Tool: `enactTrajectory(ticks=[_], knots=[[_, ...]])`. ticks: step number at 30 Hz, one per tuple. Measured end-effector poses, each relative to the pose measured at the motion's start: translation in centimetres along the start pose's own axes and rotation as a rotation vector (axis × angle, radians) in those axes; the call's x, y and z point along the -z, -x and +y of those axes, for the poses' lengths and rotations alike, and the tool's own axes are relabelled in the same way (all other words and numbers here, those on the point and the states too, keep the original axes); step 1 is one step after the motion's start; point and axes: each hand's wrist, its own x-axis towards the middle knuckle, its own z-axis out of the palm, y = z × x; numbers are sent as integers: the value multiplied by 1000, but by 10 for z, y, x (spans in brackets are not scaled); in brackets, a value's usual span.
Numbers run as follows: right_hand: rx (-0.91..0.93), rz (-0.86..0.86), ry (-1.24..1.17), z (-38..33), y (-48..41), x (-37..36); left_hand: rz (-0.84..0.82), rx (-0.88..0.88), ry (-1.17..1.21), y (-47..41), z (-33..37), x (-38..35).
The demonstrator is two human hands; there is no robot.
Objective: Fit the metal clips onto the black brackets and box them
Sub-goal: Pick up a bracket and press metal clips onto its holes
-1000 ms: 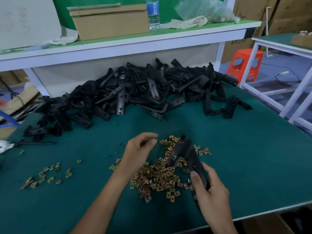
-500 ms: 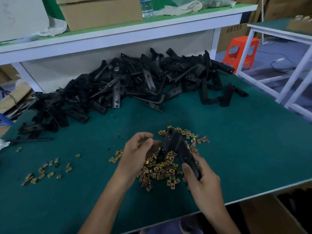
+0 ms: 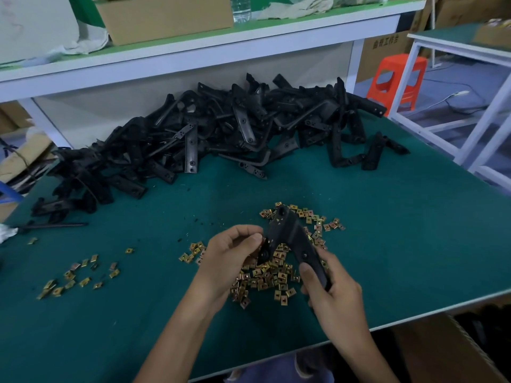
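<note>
My right hand (image 3: 333,295) grips the lower end of a black bracket (image 3: 293,239), holding it tilted above a heap of gold metal clips (image 3: 272,275) on the green table. My left hand (image 3: 231,257) has its fingertips pinched together against the bracket's short left arm; a clip between them is mostly hidden. A big pile of black brackets (image 3: 221,134) lies along the back of the table. A smaller scatter of clips (image 3: 80,275) lies to the left.
A white shelf (image 3: 193,53) above the pile carries a cardboard box (image 3: 163,17), a bottle and rags. An open cardboard box (image 3: 448,352) sits below the table's front right edge. An orange stool (image 3: 396,78) and a white frame table stand at right.
My left hand has closed in from beside the bracket until its pinched fingertips meet the bracket's short arm. The camera tipped down and nearer; the right hand kept its grip.
</note>
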Motion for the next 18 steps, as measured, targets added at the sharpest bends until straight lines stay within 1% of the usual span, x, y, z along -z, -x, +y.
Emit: enactTrajectory(ticks=[4, 9, 12, 18], knots=[[-3, -28, 6, 2, -1, 0, 64, 10, 23, 1, -1, -3], [-10, -38, 2, 3, -2, 0, 51, 53, 82, 4, -1, -6], [-25, -33, -13, 3, -3, 0, 50, 81, 162, 5, 0, -3], [-24, -43, -25, 3, -3, 0, 49, 25, 77, 7, 0, -3]])
